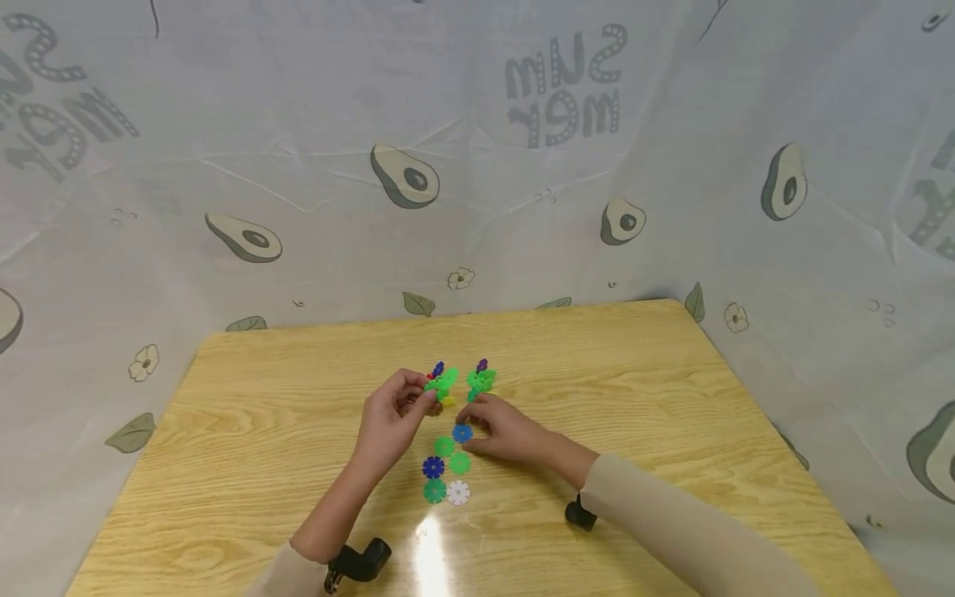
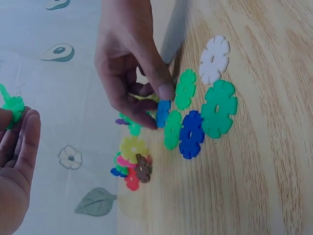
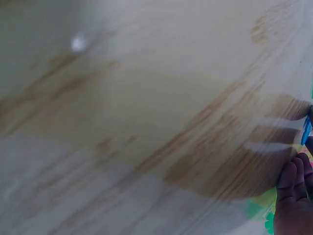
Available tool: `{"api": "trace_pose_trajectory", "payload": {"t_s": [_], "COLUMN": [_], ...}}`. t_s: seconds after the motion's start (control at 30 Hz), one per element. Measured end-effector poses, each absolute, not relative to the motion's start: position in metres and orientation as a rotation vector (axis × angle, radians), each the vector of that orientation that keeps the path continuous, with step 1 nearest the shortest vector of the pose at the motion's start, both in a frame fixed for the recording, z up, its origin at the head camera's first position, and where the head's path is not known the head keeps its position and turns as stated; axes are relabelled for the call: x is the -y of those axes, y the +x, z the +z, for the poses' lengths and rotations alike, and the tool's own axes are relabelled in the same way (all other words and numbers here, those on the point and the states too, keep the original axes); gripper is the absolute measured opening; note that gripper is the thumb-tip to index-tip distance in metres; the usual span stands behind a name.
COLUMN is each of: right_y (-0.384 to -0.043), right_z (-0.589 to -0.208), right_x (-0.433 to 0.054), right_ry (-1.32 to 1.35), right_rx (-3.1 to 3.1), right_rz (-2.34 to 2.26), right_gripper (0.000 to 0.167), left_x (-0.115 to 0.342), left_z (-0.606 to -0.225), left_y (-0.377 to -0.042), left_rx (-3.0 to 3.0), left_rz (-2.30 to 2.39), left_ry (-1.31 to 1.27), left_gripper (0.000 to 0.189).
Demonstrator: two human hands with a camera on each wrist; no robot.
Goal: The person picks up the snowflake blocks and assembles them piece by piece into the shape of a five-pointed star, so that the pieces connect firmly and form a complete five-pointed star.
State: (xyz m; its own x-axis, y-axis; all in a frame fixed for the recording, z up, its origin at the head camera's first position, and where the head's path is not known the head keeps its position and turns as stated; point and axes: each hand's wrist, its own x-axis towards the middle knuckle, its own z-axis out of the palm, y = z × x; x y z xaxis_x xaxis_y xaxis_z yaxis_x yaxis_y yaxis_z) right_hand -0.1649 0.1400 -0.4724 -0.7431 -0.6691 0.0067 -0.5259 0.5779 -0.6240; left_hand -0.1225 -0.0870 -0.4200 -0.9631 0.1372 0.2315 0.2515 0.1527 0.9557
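My left hand (image 1: 390,417) holds a bright green notched plastic disc (image 1: 446,381) between thumb and fingers; in the left wrist view the same green disc (image 2: 14,108) shows at the left edge. Thumb and forefinger of my right hand (image 1: 507,427) pinch a blue notched disc (image 2: 164,113) at its edges, low over the table. Nearer me two light green discs (image 1: 459,463), a dark blue disc (image 1: 433,468), a teal green disc (image 1: 434,491) and a white disc (image 1: 458,493) lie flat in two close columns.
Beyond the hands, a cluster of green discs with a purple one (image 1: 482,365) sits on the wooden table (image 1: 298,365). Another cluster, with yellow (image 2: 133,148), red and brown discs, is partly behind my left hand. A printed cloth (image 1: 321,191) hangs around the table's back and sides.
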Motion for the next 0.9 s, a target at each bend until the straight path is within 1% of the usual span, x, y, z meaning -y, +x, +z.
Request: {"api": "trace_pose_trajectory", "payload": {"t_s": [0.23,0.47,0.6,0.73,0.9], "right_y": [-0.166,-0.162,-0.155,-0.149,-0.143], "right_z": [-0.474,-0.476,-0.465,-0.449,-0.428], "right_x": [-0.139,-0.14,-0.143,-0.147,-0.154], "right_ry": [-1.007,-1.019,-0.965,-0.891,-0.887], "right_rx": [-2.579,-2.624,-2.609,-2.581,-2.649], "right_rz": [-0.923,-0.841,-0.924,-1.129,-1.297], "right_gripper": [0.027,0.022,0.022,0.022,0.021], "left_x": [0.081,0.08,0.08,0.078,0.073], "left_z": [-0.42,-0.421,-0.421,-0.422,-0.423], "left_y": [-0.122,-0.125,-0.124,-0.123,-0.123], "left_rx": [2.269,2.271,2.269,2.266,2.286], "left_rz": [-2.008,-1.959,-1.968,-1.985,-1.969], "left_ry": [-0.354,-0.34,-0.356,-0.359,-0.367], "left_gripper": [0.012,0.012,0.012,0.012,0.01]}}
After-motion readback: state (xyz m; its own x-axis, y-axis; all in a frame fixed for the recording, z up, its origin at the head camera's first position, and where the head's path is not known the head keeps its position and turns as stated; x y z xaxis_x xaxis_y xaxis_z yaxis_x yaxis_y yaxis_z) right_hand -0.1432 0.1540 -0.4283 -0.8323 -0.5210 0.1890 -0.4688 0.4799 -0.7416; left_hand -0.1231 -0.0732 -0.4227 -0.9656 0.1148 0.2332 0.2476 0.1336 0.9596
